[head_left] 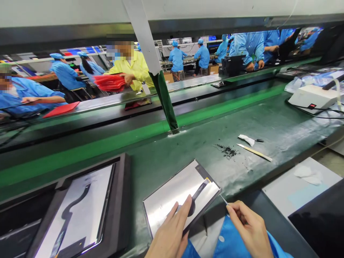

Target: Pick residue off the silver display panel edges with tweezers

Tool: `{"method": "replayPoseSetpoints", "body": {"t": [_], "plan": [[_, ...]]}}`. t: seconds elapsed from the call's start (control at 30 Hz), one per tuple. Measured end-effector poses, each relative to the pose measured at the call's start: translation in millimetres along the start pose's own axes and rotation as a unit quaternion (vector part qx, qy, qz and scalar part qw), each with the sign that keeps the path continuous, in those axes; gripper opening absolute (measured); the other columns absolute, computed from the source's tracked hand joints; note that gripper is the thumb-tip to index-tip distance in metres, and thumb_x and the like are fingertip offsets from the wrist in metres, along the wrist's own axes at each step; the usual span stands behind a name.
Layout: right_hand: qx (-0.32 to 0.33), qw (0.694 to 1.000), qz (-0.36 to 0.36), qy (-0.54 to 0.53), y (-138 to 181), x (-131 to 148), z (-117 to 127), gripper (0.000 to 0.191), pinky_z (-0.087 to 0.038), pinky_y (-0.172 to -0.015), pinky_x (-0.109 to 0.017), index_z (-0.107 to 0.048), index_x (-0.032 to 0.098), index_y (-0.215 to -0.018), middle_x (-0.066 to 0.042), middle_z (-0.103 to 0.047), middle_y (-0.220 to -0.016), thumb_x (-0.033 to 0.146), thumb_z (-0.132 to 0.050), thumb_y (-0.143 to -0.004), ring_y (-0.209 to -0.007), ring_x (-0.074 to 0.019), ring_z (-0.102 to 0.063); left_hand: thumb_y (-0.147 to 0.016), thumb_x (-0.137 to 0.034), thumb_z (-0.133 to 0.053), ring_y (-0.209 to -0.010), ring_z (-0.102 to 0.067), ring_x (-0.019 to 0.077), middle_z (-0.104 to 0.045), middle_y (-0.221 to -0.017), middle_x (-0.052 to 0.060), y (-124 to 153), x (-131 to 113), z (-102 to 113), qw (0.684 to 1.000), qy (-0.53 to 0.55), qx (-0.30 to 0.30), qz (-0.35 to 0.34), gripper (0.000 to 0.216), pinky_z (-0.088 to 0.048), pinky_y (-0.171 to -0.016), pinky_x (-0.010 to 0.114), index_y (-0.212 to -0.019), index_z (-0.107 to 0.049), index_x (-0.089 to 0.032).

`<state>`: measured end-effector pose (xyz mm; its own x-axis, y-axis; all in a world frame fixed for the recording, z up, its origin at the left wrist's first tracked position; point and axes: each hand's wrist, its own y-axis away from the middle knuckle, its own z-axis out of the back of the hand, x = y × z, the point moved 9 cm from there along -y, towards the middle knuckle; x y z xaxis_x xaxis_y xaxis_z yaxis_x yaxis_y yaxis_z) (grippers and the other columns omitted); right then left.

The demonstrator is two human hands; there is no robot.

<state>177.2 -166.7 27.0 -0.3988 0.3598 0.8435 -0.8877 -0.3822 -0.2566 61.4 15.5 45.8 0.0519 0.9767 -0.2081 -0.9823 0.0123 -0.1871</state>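
A thin display panel (172,193) with a silvery back and a dark ribbon cable (200,190) lies tilted near the bench's front edge. My left hand (173,229) steadies it, with fingers stretched across its back and the hand closed around the near edge. In a pinch, my right hand (247,224) holds a thin metal pick (224,199), its tip at the panel's right corner. The pick's other end is hidden in my fingers. To the left, a similar panel (80,200) rests in a black foam tray (124,200).
Dark scraps (228,151), a pale-handled knife (254,152) and a white-wrapped blade (246,139) lie on the green bench mat (199,143). A post (168,104) rises behind. A white device (309,98) with cables stands far right. Co-workers sit beyond the conveyor.
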Motion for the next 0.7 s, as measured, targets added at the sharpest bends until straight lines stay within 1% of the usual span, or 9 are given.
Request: {"method": "replayPoseSetpoints", "body": {"t": [0.2,0.3,0.5,0.7], "plan": [[-0.030,1.000,-0.002,0.007,-11.8,-4.9,15.3,0.032,-0.049,-0.047,-0.019,-0.065,0.022,-0.076,0.001,-0.064,-0.062,0.043,-0.054,-0.097,-0.048,-0.0128,-0.058,-0.080,0.004,-0.041,-0.130,-0.056,0.0248,-0.051,-0.149,0.001,-0.5,1.8,-2.7,1.000,-0.006,-0.015,0.008,0.095,-0.051,-0.102,0.031,-0.159,0.003,-0.025],[-0.056,0.998,0.002,0.018,-18.5,-3.5,25.9,0.034,-0.049,-0.046,-0.019,-0.066,0.022,-0.075,0.001,-0.064,-0.061,0.046,-0.054,-0.096,-0.046,-0.0126,-0.057,-0.079,0.006,-0.040,-0.128,-0.058,0.0228,-0.049,-0.150,0.001,-3.5,-1.4,2.1,1.000,-0.010,-0.026,-0.006,0.097,-0.049,-0.105,0.031,-0.158,0.007,-0.024],[-0.082,0.996,0.002,0.047,-32.3,-7.0,43.0,0.036,-0.048,-0.046,-0.020,-0.066,0.022,-0.075,0.001,-0.065,-0.061,0.049,-0.052,-0.095,-0.047,-0.0125,-0.057,-0.075,0.008,-0.038,-0.124,-0.061,0.0219,-0.050,-0.149,0.004,-10.8,-7.3,7.1,0.998,-0.045,-0.008,-0.033,0.102,-0.047,-0.107,0.032,-0.157,0.015,-0.022],[-0.116,0.991,0.024,0.065,-44.7,-10.0,61.7,0.035,-0.048,-0.046,-0.020,-0.065,0.021,-0.074,0.001,-0.065,-0.061,0.047,-0.054,-0.094,-0.047,-0.0123,-0.057,-0.076,0.009,-0.036,-0.122,-0.063,0.0215,-0.051,-0.147,0.004,-13.1,-10.0,11.0,0.997,-0.068,-0.021,-0.040,0.100,-0.047,-0.107,0.032,-0.156,0.014,-0.022]]}}
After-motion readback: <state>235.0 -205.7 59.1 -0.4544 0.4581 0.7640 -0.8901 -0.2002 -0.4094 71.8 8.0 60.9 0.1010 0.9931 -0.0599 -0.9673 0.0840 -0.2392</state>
